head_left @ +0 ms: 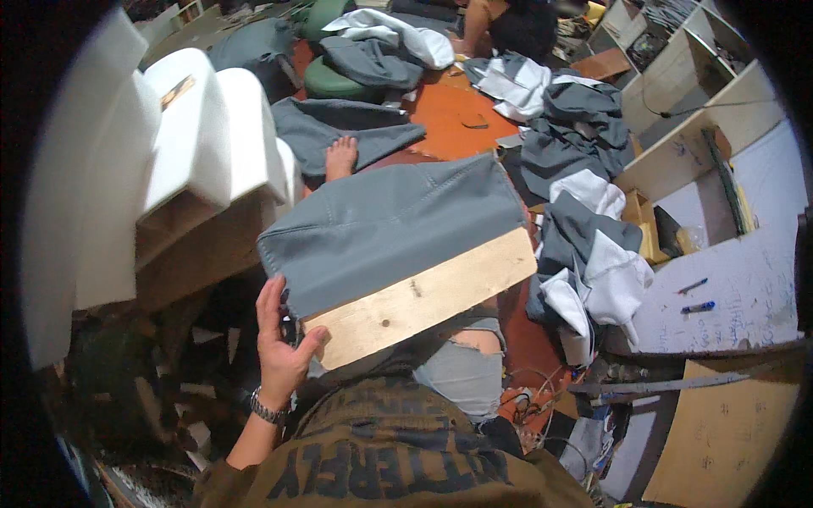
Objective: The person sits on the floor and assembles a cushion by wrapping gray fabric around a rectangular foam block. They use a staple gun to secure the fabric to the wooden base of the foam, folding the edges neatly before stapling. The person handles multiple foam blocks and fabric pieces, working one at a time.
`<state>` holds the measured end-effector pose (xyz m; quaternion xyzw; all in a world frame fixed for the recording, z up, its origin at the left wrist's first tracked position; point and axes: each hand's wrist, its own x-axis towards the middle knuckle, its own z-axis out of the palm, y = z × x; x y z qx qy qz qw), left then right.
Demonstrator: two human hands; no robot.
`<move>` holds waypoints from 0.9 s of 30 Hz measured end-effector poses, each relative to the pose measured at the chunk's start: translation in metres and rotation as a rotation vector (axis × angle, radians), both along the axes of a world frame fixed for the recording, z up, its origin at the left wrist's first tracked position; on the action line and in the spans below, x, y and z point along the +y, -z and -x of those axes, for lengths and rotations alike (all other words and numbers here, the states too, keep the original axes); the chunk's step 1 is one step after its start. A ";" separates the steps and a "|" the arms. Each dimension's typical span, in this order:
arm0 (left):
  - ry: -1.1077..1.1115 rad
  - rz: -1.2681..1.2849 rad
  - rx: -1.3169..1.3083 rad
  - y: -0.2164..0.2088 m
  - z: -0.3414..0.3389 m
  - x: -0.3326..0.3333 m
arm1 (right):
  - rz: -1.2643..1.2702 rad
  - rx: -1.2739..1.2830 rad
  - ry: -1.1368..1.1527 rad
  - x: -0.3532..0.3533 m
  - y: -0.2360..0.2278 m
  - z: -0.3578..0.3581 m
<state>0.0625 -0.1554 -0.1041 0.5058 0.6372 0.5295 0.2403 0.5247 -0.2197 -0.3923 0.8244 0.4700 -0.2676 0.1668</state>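
Across my lap lies a cushion-like piece covered in grey stitched upholstery (389, 229), with a bare pale wooden board (423, 296) along its near side. My left hand (286, 330) grips its left end, thumb on the board's corner and fingers along the grey cover's edge. A metal-banded watch (268, 406) is on that wrist. My right hand does not show; the far right end of the piece hides whatever is behind it.
White foam shapes (190, 127) on wooden bases stand at left. Grey and white covers (584, 127) lie heaped at right, by shelves (694, 110) and a white board with two pens (699, 307). Beyond, a bare foot (341, 157) rests on grey fabric; another person (517, 30) sits at the back.
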 end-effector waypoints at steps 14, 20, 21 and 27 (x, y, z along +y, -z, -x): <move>0.087 0.148 -0.219 -0.003 -0.001 0.000 | -0.222 0.985 0.621 0.044 -0.114 -0.057; 0.071 0.093 -0.072 -0.007 -0.001 0.001 | -0.564 0.516 -0.237 0.114 -0.304 -0.031; 0.066 0.095 -0.051 -0.007 -0.001 0.001 | -0.539 0.710 -0.209 0.120 -0.339 -0.016; 0.129 0.020 -0.146 0.004 0.006 0.005 | -0.315 1.220 0.101 0.117 -0.456 0.114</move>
